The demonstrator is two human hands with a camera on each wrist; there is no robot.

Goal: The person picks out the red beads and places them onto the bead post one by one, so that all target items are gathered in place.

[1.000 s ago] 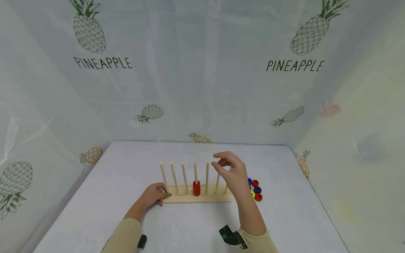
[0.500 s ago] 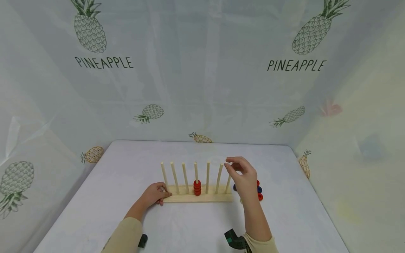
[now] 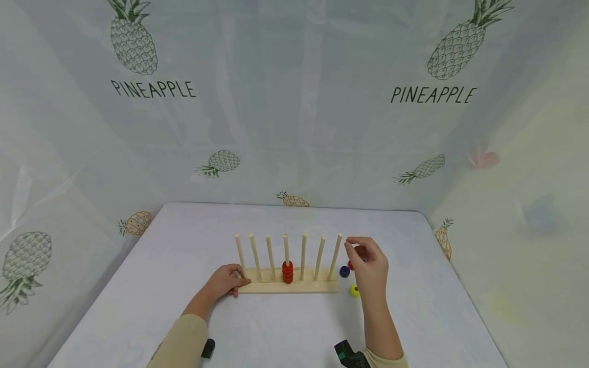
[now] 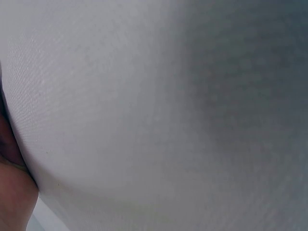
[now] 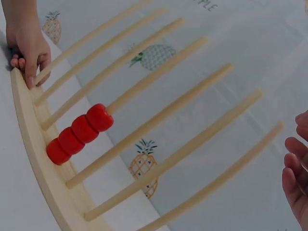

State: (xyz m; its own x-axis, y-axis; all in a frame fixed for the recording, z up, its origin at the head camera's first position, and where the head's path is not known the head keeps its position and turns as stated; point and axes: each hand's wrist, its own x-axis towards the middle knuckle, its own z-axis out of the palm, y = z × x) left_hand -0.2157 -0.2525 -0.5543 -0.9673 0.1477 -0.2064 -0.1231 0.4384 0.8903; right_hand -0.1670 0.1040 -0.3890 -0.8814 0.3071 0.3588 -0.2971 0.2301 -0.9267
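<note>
On the white table stands a wooden peg rack, a flat base with a row of several upright pegs. Several red beads are stacked on its middle peg; the stack shows large in the right wrist view. My left hand grips the rack's left end, thumb on top of the base. My right hand is raised just right of the last peg, thumb and fingers loosely bent, with nothing visible between them. In the right wrist view its fingers show at the right edge.
Loose beads lie right of the rack: a dark blue bead, a yellow bead and a red bead partly behind the right hand. Other beads are hidden by that hand. A pineapple-print curtain hangs behind the table.
My right hand has moved rightward from above the right-hand pegs to beyond the last one, covering more of the loose beads. The left hand keeps its hold on the rack.
</note>
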